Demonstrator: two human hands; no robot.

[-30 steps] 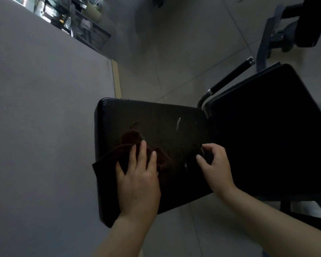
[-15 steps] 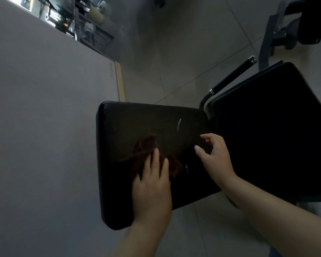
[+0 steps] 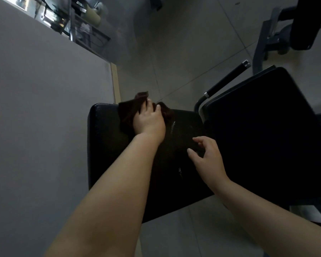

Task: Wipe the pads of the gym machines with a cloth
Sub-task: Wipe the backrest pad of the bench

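A black seat pad [image 3: 107, 145] of a gym machine lies below me, with a second black pad [image 3: 263, 130] joined at its right. My left hand [image 3: 149, 121] presses a dark brown cloth [image 3: 128, 112] flat against the far edge of the seat pad, fingers stretched over it; a corner of the cloth sticks out past the edge. My right hand [image 3: 206, 156] hovers over the right side of the seat pad near the seam, fingers loosely curled and holding nothing.
A grey wall [image 3: 44, 127] runs close along the left. A black handle bar [image 3: 228, 80] with a metal end juts up beside the second pad. Another machine's frame [image 3: 278, 38] stands at the top right on the tiled floor [image 3: 174, 52].
My left hand has slid the cloth from the near part of the seat pad up to its far edge. My right hand has stayed near the seam, lifted slightly.
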